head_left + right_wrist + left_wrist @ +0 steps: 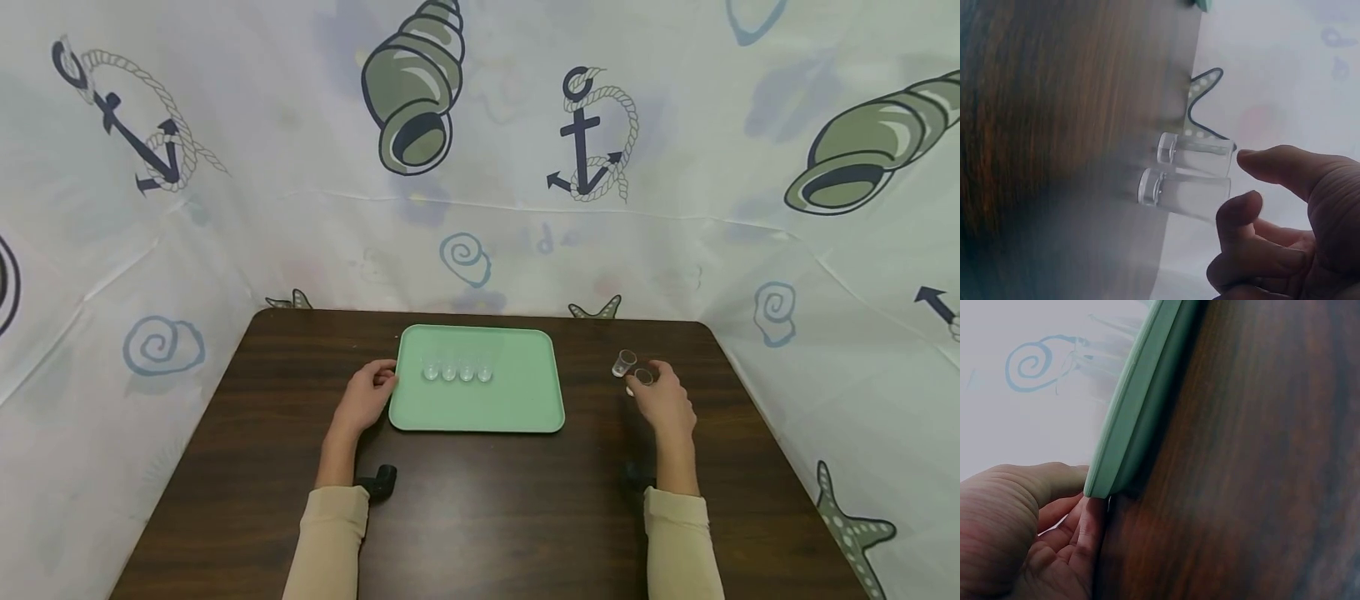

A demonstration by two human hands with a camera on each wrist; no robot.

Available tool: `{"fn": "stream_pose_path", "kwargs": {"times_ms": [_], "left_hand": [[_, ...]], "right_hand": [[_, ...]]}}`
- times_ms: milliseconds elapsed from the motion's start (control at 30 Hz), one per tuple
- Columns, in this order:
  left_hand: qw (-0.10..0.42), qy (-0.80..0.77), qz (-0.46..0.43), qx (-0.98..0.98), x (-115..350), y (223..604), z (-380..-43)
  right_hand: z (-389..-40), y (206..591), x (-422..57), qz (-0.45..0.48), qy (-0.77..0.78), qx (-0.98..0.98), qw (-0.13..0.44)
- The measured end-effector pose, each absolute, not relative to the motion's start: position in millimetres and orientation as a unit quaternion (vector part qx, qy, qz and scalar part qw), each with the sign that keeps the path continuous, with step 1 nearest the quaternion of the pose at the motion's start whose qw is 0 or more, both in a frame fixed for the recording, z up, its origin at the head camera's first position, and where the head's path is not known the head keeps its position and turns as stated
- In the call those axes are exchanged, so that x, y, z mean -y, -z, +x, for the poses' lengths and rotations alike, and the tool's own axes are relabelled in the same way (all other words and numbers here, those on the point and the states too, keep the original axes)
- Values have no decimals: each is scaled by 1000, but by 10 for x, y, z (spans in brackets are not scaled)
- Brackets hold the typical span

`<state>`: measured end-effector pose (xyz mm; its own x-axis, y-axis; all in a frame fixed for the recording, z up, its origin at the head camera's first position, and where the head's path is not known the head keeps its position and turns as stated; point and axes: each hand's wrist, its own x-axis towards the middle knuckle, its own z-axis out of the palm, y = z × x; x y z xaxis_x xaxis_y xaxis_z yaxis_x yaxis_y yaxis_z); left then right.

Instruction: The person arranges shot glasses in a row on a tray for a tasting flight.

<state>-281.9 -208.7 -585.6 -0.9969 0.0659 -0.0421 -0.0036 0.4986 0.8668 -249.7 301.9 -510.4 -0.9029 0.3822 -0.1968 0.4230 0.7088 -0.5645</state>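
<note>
A light green tray (517, 400) lies on the table, bearing several small clear shot glasses (457, 372) in a row. My left hand (367, 392) holds the tray's left edge; in the left wrist view the thumb (1054, 478) meets the rim and the fingers lie beneath it. Off to the right, two more shot glasses stand upright side by side, the farther one (624, 362) and the nearer one (1191, 195). Around the nearer glass's rim, my right hand (666, 400) has thumb and forefinger spread, with a gap between thumb and glass.
The dark wooden table (487, 517) reaches back to a pale curtain (510, 150) printed with shells, anchors and starfish. Dark wrist camera mounts (378, 483) jut inward near the forearms. Bare tabletop separates the tray from the two right-hand glasses.
</note>
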Motion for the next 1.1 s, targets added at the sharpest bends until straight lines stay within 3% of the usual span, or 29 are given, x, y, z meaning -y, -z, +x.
{"fn": "stream_pose_path", "kwargs": {"times_ms": [1100], "left_hand": [[32,-502,17,-864,2085,5846,-2800]], "right_hand": [[-2560,5301,-3131,178,391,-902,43]]}}
